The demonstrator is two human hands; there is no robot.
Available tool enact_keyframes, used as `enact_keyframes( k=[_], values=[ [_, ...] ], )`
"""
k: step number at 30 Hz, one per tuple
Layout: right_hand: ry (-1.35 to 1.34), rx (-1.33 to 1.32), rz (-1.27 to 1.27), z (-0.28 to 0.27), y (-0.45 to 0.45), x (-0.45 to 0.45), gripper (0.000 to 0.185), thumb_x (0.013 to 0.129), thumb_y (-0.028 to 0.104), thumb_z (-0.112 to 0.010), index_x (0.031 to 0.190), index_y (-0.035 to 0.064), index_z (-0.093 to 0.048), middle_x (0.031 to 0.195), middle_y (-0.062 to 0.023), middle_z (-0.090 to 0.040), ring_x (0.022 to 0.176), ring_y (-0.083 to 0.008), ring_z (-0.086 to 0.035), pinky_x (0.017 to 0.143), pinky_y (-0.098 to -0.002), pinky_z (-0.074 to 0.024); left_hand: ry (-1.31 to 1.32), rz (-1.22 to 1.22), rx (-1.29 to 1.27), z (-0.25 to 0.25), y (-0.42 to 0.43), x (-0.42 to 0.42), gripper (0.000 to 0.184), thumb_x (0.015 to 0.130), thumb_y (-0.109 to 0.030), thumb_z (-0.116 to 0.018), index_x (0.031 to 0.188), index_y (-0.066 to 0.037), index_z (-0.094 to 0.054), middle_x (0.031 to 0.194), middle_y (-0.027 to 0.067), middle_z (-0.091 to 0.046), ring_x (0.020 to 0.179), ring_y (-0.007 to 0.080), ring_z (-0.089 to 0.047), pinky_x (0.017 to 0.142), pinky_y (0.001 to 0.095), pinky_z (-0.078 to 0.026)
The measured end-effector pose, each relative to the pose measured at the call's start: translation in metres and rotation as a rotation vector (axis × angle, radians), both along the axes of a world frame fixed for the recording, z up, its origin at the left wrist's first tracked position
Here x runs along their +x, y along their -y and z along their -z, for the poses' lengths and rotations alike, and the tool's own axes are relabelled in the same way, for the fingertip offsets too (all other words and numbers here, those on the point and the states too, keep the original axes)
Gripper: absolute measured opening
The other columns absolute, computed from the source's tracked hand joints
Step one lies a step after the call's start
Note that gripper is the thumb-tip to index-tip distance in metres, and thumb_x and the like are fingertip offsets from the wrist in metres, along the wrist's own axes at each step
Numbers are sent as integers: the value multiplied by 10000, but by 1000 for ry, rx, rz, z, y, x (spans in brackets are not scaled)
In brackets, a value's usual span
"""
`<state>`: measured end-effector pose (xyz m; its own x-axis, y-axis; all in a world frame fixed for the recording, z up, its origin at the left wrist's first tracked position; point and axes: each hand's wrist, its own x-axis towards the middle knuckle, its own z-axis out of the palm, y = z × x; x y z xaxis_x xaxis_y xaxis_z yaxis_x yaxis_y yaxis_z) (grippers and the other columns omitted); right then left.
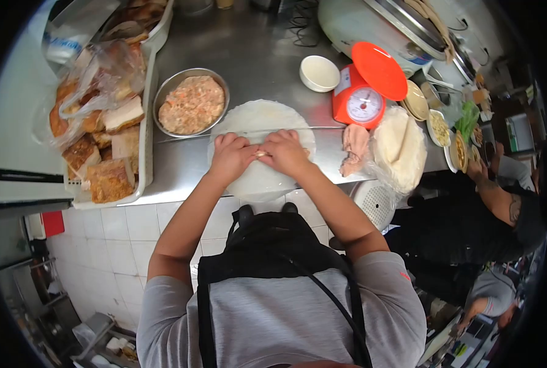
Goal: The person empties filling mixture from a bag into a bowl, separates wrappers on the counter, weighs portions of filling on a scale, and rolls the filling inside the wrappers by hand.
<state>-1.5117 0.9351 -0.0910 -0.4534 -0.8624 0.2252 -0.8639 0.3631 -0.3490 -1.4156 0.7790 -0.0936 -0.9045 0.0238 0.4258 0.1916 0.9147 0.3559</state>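
A round, pale, thin wrapper sheet lies on the steel counter, its near part hanging over the front edge. My left hand and my right hand are side by side on it, fingers curled and fingertips nearly meeting. Between them a small bit of pale material shows; what lies under the fingers is hidden. To the left of the sheet, close to its edge, stands a metal bowl of minced filling. A stack of pale sheets in plastic lies to the right, beside a pinkish piece.
A white crate at left holds roasted meat chunks. A red scale and a white bowl stand behind at right. A perforated stool is below the counter. Co-workers stand at far right.
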Motion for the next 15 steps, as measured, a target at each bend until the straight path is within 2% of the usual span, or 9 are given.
enact_keyframes(
  k=[4, 11, 15],
  values=[
    [-15, -65, 37, -18, -14, -8, 369, 576, 304, -699, 905, 152, -629, 870, -19, -534, 880, -200, -468, 798, -368, -313, -4, -19, -9, -2, -4, -2, 280, 590, -249, -687, 857, -174, -646, 784, -45, -533, 823, 164, -453, 752, 355, -301],
    [-7, -73, 17, 9, -12, -10, 296, 591, 290, -694, 859, 175, -642, 849, -3, -539, 858, -194, -477, 782, -359, -318, -57, -16, -18, 6, -14, -9, 226, 594, -244, -675, 808, -183, -641, 758, -55, -529, 832, 151, -445, 743, 348, -301],
    [11, -104, 28, -4, -18, -11, 235, 616, 285, -675, 828, 187, -645, 838, 19, -536, 847, -192, -474, 763, -354, -319, -49, -20, -29, 0, -19, -11, 241, 598, -259, -667, 825, -184, -640, 758, -46, -530, 824, 157, -449, 745, 350, -302]
  ],
)
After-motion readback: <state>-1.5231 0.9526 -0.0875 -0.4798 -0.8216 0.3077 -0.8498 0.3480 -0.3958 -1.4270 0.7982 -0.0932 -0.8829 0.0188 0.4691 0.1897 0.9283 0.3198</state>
